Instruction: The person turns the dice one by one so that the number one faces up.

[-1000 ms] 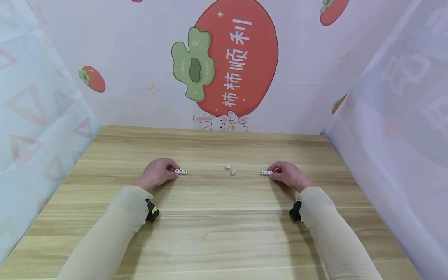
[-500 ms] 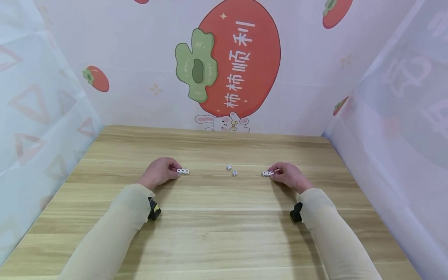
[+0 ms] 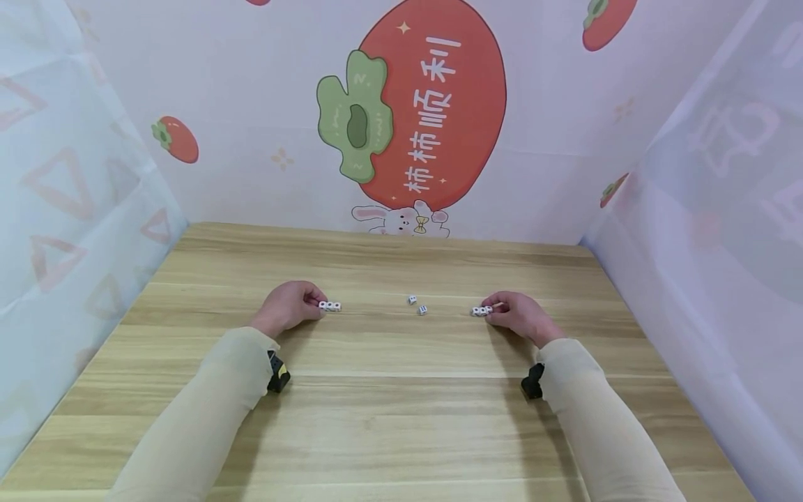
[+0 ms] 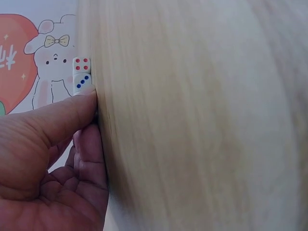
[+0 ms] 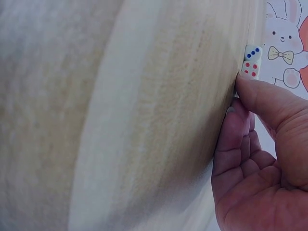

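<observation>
head view: high, near side, facing far, down;
wrist views: close, rolled sideways, facing far;
all share: rabbit print (image 4: 54,72)

This looks like a small booth set up around a wood-grain table (image 3: 401,432); what building holds it cannot be told. Behind the table rises a pale backdrop (image 3: 251,84) printed with a large red fruit (image 3: 404,104) and a rabbit (image 3: 399,222), while creased, patterned sheets (image 3: 721,230) wall the table's left and right sides.
</observation>
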A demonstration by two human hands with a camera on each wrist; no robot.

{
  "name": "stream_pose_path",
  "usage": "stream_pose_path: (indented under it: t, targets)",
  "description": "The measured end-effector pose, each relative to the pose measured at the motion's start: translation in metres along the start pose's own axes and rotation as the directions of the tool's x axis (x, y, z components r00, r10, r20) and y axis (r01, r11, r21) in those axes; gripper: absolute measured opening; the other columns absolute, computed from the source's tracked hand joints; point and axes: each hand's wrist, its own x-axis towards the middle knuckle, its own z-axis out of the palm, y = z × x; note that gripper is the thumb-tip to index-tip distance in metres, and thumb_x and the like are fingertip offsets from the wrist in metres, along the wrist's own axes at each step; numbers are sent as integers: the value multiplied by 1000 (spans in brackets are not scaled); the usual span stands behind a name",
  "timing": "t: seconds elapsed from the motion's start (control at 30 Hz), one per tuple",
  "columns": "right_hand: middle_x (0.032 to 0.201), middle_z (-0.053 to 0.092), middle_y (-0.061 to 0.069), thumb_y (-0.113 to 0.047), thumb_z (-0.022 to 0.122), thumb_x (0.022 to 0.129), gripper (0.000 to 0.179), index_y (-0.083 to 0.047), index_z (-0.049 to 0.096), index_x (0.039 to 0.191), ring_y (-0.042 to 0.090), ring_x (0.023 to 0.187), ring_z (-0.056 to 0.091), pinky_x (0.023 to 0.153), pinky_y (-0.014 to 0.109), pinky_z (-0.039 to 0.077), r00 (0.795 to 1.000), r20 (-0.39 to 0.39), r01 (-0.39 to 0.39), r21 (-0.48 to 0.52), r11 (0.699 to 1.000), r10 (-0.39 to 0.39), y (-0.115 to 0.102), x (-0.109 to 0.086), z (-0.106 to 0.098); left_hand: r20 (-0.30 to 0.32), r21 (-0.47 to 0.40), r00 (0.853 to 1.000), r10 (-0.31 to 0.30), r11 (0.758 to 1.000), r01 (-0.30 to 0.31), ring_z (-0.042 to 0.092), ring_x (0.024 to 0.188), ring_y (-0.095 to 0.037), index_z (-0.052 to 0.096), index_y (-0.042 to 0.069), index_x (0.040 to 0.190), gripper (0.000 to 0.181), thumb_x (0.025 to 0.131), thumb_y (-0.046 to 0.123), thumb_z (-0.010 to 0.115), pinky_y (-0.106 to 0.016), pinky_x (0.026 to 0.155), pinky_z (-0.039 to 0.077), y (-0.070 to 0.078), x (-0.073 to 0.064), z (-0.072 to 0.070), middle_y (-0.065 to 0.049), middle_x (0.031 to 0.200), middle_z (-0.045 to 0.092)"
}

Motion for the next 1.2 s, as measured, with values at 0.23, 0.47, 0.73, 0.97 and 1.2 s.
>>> stream_pose_path:
  t: [0.23, 0.47, 0.73, 0.97, 1.2]
  targets:
    - [114, 72, 10, -15, 72, 98, 29, -9, 70, 126, 25, 104, 61, 98, 46, 44, 1000, -1, 13, -15, 1000, -13, -2, 1, 1, 1, -11, 1000, -6, 1000, 6, 59, 84, -19, 75, 7, 102, 14, 89, 10, 78, -33, 79, 44, -1, -1, -1, -5, 94, 72]
    - [112, 72, 9, -16, 73, 97, 28, -10, 72, 124, 24, 101, 60, 96, 43, 44, 1000, -5, 12, -25, 1000, -12, -4, 3, 0, -2, -14, 1000, -5, 1000, 5, 59, 84, -19, 75, 7, 103, 15, 89, 11, 78, -32, 78, 44, -3, -1, -3, -5, 94, 72]
    - [111, 71, 10, -17, 73, 97, 26, -9, 72, 122, 24, 100, 59, 94, 42, 44, 1000, -5, -13, -19, 1000, 13, -4, 2, 1, 2, -14, 1000, -6, 1000, 6, 59, 83, -19, 75, 7, 102, 14, 89, 11, 78, -33, 78, 44, -2, -1, -3, -5, 94, 72]
    - [110, 70, 8, -18, 73, 98, 22, -11, 74, 119, 23, 99, 58, 91, 39, 43, 1000, -15, -22, -9, 1000, 22, -1, 2, 1, 8, -27, 1000, -10, 1000, 10, 59, 84, -19, 75, 6, 103, 14, 89, 10, 78, -32, 77, 44, -1, 0, -1, -5, 94, 71]
    - [111, 71, 8, -17, 73, 98, 25, -11, 73, 121, 23, 100, 59, 92, 39, 44, 1000, -17, -24, 5, 1000, 24, 1, 2, 1, 10, -23, 1000, -3, 1000, 3, 59, 83, -19, 74, 6, 103, 15, 89, 10, 78, -32, 77, 44, 1, 1, -1, -5, 94, 71]
